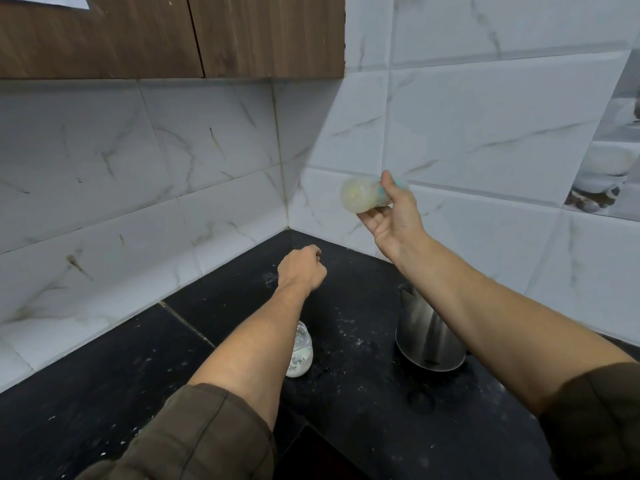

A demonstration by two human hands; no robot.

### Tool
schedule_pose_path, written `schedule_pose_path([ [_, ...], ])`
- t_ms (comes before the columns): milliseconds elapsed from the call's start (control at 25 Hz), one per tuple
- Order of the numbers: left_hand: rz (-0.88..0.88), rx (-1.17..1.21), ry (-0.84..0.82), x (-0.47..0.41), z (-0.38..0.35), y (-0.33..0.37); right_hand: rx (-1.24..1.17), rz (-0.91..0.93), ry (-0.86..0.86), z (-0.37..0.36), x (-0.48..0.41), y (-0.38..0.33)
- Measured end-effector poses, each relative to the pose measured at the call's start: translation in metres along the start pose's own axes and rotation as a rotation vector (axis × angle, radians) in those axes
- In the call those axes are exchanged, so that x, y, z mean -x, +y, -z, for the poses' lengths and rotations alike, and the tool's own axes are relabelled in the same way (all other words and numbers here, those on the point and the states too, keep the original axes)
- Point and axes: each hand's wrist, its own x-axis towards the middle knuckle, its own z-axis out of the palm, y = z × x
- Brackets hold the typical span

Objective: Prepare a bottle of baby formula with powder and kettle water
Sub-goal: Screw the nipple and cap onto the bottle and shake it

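head view: my right hand (393,220) wraps its fingers round the bottle (358,199), sideways, probably to mix; left hand (302,268) fisted, seemingly empty.

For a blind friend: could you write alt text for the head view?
A person's right hand holds a blurred, pale bottle up before a tiled wall; the left hand is a fist above a black counter bearing a steel kettle and a clear bottle of white contents.

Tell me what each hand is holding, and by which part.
The right hand holds a blurred pale bottle sideways, grip at its teal collar end. The left hand is a closed fist with nothing visible in it.
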Motion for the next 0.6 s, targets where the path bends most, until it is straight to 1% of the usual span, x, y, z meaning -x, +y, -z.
schedule_pose_path([
  [40,-0.002,-0.002,0.002,-0.001,0.0,0.001,0.095,-0.024,-0.068,0.0,0.005,0.0],
  [120,-0.002,-0.013,0.002,-0.001,-0.001,0.003,0.369,-0.091,-0.309,-0.002,0.02,0.001],
  [160,0.003,-0.023,0.001,0.0,0.0,0.006,0.445,-0.111,-0.415,-0.001,0.025,0.0],
  [200,0.006,-0.022,0.006,0.001,0.001,0.007,0.442,-0.105,-0.447,0.0,0.025,0.0],
  [240,0.001,-0.013,0.006,0.001,0.001,0.007,0.389,-0.073,-0.406,-0.002,0.023,-0.001],
  [360,-0.009,0.006,0.005,0.001,0.0,0.002,0.087,-0.006,-0.076,-0.003,0.006,-0.007],
  [400,-0.006,0.003,0.007,0.001,0.001,0.001,0.033,-0.006,-0.035,-0.002,0.003,-0.007],
  [440,-0.004,0.0,0.008,0.001,0.002,0.001,0.06,-0.022,-0.054,-0.001,0.006,-0.007],
  [480,-0.004,-0.003,0.009,0.0,0.002,0.001,0.167,-0.047,-0.122,0.0,0.012,-0.007],
  [560,-0.001,-0.017,0.006,0.0,0.001,0.005,0.41,-0.09,-0.346,0.001,0.025,-0.005],
  [600,-0.001,-0.02,0.003,0.001,0.001,0.007,0.445,-0.097,-0.426,0.002,0.029,-0.004],
])
